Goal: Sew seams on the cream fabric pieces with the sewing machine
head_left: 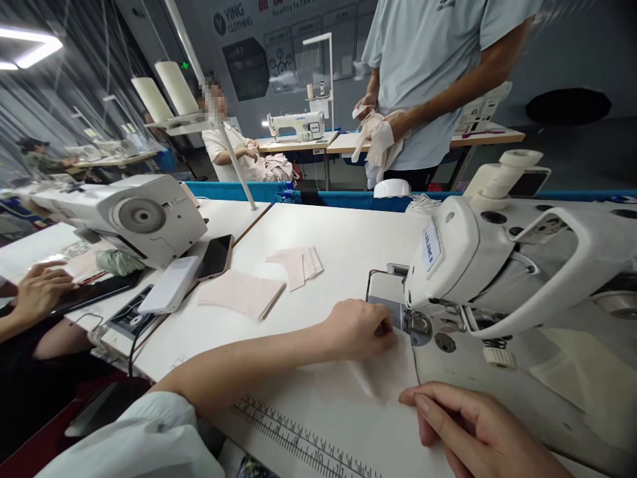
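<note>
The left hand (361,326) rests on a pale piece of fabric (383,375) lying flat on the white table (343,239), its fingers curled and pinching the cloth's far edge right at the presser foot (415,325) of the sewing machine (497,265). The right hand (472,428) lies on the near edge of the same fabric with fingers bent and pressed down, gripping nothing. Two stacks of pink cut pieces (243,292) sit further back on the table, beside a phone (215,257) and a white power bank (170,284).
</note>
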The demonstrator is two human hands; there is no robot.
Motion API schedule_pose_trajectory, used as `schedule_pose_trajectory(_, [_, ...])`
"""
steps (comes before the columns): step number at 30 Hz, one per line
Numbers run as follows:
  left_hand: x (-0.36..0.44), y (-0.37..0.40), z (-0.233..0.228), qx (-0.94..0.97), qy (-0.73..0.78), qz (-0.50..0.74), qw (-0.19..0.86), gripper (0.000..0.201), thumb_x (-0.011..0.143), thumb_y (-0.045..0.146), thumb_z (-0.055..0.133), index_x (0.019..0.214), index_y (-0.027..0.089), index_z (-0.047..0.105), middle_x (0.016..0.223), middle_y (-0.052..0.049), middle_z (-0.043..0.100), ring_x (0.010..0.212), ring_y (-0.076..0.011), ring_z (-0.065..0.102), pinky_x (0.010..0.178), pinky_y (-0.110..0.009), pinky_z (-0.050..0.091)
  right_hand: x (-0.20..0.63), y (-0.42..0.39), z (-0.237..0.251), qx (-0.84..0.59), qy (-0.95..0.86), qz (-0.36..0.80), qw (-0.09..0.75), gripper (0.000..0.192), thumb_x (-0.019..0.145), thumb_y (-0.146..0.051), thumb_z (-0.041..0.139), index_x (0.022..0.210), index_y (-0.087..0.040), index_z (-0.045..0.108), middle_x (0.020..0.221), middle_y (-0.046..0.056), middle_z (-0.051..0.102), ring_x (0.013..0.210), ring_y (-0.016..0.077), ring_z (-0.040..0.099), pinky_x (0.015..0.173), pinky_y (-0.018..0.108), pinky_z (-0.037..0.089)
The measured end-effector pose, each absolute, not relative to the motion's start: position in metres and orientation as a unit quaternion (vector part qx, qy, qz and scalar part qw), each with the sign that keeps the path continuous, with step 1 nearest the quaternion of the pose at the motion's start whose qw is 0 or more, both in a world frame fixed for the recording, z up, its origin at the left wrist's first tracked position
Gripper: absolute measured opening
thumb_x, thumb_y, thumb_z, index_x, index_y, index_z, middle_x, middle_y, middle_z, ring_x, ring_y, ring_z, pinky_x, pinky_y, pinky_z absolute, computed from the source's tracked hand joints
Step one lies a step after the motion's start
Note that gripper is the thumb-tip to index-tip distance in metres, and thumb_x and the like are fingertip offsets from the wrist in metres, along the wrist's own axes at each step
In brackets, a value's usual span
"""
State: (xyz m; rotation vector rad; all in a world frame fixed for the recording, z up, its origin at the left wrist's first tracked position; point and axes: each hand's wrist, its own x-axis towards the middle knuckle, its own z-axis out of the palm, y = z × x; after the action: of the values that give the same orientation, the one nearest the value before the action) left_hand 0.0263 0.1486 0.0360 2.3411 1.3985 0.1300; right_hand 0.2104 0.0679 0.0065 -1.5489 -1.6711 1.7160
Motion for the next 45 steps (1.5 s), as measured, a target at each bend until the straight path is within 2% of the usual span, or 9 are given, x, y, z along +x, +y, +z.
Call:
schedule_pose_trajectory(3, [0.027,0.147,0.034,0.841,0.497,0.048,0.211,0.012,0.085,0.028,0.059,0.090,0.019,0.064,0.082,-0.001,0.071,0.072,-0.0162,0.065,0.061,-0.025,0.044,0.210,0.063,0.017,-0.539,-0.607,0.564,0.153,0.046,0.085,-0.056,0.044,0.093,-0.018,0.067,0.067,-0.001,0.056,0.036,0.0058,0.041,0.037,0.021,0.034])
schedule_pose_trajectory(7, [0.025,0.149,0.032,0.839,0.494,0.055,0.222,0.016,0.088,0.028,0.054,0.089,0.015,0.063,0.075,-0.004,0.068,0.064,-0.0175,0.060,0.058,-0.028,0.039,0.217,0.064,0.033,-0.493,-0.690,0.509,0.148,0.035,0.094,-0.040,0.042,0.091,-0.018,0.068,0.066,-0.001,0.060,0.043,0.0073,0.049,0.044,0.020,0.039])
schedule_pose_trajectory(9, [0.024,0.152,0.031,0.842,0.490,0.050,0.221,0.017,0.089,0.031,0.054,0.087,0.016,0.062,0.070,-0.002,0.065,0.060,-0.0153,0.056,0.056,-0.026,0.036,0.223,0.068,0.034,-0.496,-0.757,0.384,0.180,0.031,0.095,-0.031,0.042,0.092,-0.018,0.070,0.065,-0.001,0.061,0.052,0.0094,0.055,0.051,0.021,0.040])
schedule_pose_trajectory(12, [0.025,0.153,0.033,0.845,0.488,0.039,0.215,0.017,0.089,0.032,0.054,0.084,0.017,0.060,0.069,0.001,0.064,0.057,-0.0130,0.053,0.055,-0.025,0.035,0.231,0.073,0.024,-0.502,-0.818,0.147,0.240,0.030,0.096,-0.022,0.040,0.096,-0.017,0.069,0.078,0.003,0.067,0.066,0.0123,0.060,0.058,0.023,0.040])
schedule_pose_trajectory(16, [0.027,0.150,0.035,0.839,0.497,0.039,0.216,0.016,0.089,0.031,0.054,0.081,0.017,0.059,0.069,0.001,0.064,0.057,-0.0124,0.053,0.055,-0.025,0.035,0.231,0.076,0.010,-0.480,-0.841,0.016,0.248,0.027,0.097,-0.022,0.043,0.109,-0.015,0.067,0.087,0.002,0.068,0.065,0.0111,0.059,0.054,0.024,0.039])
schedule_pose_trajectory(27, [0.026,0.151,0.032,0.839,0.498,0.043,0.215,0.016,0.088,0.031,0.052,0.082,0.018,0.059,0.070,0.001,0.066,0.059,-0.0130,0.055,0.055,-0.025,0.037,0.213,0.075,0.009,-0.494,-0.850,-0.096,0.152,0.036,0.100,-0.030,0.040,0.123,-0.017,0.063,0.079,0.001,0.062,0.057,0.0091,0.054,0.047,0.024,0.033])
schedule_pose_trajectory(33, [0.026,0.151,0.033,0.839,0.495,0.045,0.219,0.016,0.087,0.031,0.051,0.085,0.018,0.061,0.072,0.000,0.066,0.061,-0.0133,0.056,0.057,-0.025,0.036,0.207,0.072,0.012,-0.502,-0.847,-0.139,0.104,0.034,0.099,-0.029,0.041,0.121,-0.020,0.065,0.089,0.003,0.064,0.058,0.0092,0.054,0.049,0.025,0.034])
schedule_pose_trajectory(38, [0.011,0.150,0.042,0.837,0.458,0.058,0.293,0.027,0.087,0.038,0.046,0.099,0.018,0.058,0.071,0.001,0.063,0.057,-0.0112,0.053,0.055,-0.024,0.037,0.203,0.071,0.017,-0.509,-0.846,-0.139,0.076,0.035,0.099,-0.028,0.039,0.123,-0.019,0.064,0.090,0.005,0.064,0.058,0.0092,0.054,0.050,0.025,0.033])
schedule_pose_trajectory(45, [-0.038,0.139,0.050,0.796,0.446,0.022,0.408,0.041,0.081,0.047,0.055,0.114,0.022,0.053,0.081,-0.002,0.069,0.053,-0.0117,0.055,0.042,-0.021,0.035,0.200,0.070,0.023,-0.531,-0.843,-0.083,0.030,0.041,0.101,-0.032,0.032,0.129,-0.018,0.059,0.094,0.007,0.063,0.058,0.0101,0.054,0.047,0.026,0.031])
